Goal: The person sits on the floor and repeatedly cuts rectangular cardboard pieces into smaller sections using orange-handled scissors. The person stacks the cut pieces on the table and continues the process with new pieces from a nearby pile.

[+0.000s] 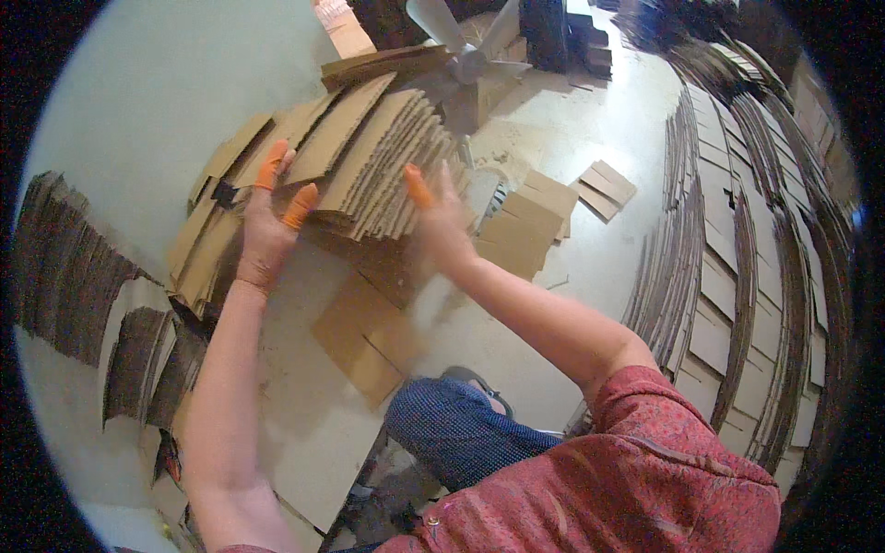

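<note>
Cardboard: Leaning brown stack [369,157] stands ahead of the worker, its layered edges between two bare hands.
Left hand [261,238]: Open, fingers spread at the stack's near left side, two tipped in orange covers; whether it touches is unclear.
Right hand [444,238]: Open and blurred, fingers extended beside the stack's right edge, one covered in orange; contact cannot be told.
Floor [498,341]: Slit sheet [369,336] lies below the hands; overlapping loose sheets [525,226] lie right of the stack.
Rows: Long packed rows [728,276] of cardboard pieces line the right side.
Fan [470,63]: Pale-bladed, beyond the stack.
</note>
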Motion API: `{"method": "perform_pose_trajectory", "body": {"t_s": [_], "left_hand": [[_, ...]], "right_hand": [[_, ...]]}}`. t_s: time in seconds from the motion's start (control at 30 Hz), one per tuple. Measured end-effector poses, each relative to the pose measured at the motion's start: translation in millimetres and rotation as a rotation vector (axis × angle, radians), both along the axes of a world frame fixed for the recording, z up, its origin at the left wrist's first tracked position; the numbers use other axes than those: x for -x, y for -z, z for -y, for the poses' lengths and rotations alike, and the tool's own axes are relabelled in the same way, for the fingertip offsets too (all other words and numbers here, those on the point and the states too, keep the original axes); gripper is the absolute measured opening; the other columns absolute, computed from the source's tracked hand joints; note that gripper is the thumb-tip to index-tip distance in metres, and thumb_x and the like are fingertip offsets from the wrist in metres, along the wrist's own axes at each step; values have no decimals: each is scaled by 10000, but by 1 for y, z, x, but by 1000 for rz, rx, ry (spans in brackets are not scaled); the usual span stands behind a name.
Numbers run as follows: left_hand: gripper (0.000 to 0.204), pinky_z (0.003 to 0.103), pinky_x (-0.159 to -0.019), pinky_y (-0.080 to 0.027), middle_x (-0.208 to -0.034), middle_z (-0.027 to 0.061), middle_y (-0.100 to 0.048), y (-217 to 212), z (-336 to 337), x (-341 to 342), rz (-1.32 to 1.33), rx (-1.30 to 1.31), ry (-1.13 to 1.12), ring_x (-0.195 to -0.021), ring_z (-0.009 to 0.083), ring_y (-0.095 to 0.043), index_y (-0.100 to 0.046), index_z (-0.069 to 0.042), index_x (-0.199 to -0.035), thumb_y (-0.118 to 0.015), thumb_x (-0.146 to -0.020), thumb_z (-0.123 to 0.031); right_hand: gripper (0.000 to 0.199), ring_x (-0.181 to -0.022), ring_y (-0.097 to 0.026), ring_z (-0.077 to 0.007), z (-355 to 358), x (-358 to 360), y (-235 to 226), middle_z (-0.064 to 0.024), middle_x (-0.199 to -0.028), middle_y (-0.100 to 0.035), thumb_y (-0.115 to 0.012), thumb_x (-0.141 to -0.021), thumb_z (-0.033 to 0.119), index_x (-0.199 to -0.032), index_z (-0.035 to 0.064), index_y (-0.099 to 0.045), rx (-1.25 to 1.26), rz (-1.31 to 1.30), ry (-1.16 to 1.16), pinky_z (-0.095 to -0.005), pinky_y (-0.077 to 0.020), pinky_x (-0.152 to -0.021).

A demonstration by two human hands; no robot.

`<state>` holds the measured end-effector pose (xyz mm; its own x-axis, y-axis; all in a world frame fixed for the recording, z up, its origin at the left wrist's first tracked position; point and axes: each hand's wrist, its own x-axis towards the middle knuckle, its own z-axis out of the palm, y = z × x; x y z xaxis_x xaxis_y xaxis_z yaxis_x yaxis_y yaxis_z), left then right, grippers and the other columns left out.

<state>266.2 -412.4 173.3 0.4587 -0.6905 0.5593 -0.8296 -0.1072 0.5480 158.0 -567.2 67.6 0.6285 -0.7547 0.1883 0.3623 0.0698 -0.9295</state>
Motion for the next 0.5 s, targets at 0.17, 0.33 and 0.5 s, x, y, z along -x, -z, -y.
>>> {"method": "perform_pose_trajectory", "body": {"t_s": [0.17,0.33,0.5], "left_hand": [[644,319,-1018,-283,-1314,119,-424,-12,-2,0,107,48,-2,-1210,208,-398,-339,-45,-1341,-641,-824,-282],[555,329,-1025,-267,-1305,130,-441,-2,-33,28,117,119,-143,-1219,230,-390,-395,-13,-1294,-532,-883,-360],[430,325,-989,-318,-1297,109,-454,51,-112,92,-121,1,-317,-1217,208,-399,-447,-24,-1261,-530,-893,-230]], "right_hand": [[589,-1246,-345,-253,10,19,31,-209,-1340,-380,-514,-866,141,-1351,-51,-238,104,72,13,-290,-248,-1026],[514,-1222,-382,-243,11,68,20,-211,-1304,-423,-539,-883,169,-1298,-61,-340,69,19,46,-315,-295,-1007],[431,-1179,-442,-257,60,54,-22,-197,-1245,-479,-567,-857,142,-1227,-36,-438,649,96,218,-328,-350,-971]]}}
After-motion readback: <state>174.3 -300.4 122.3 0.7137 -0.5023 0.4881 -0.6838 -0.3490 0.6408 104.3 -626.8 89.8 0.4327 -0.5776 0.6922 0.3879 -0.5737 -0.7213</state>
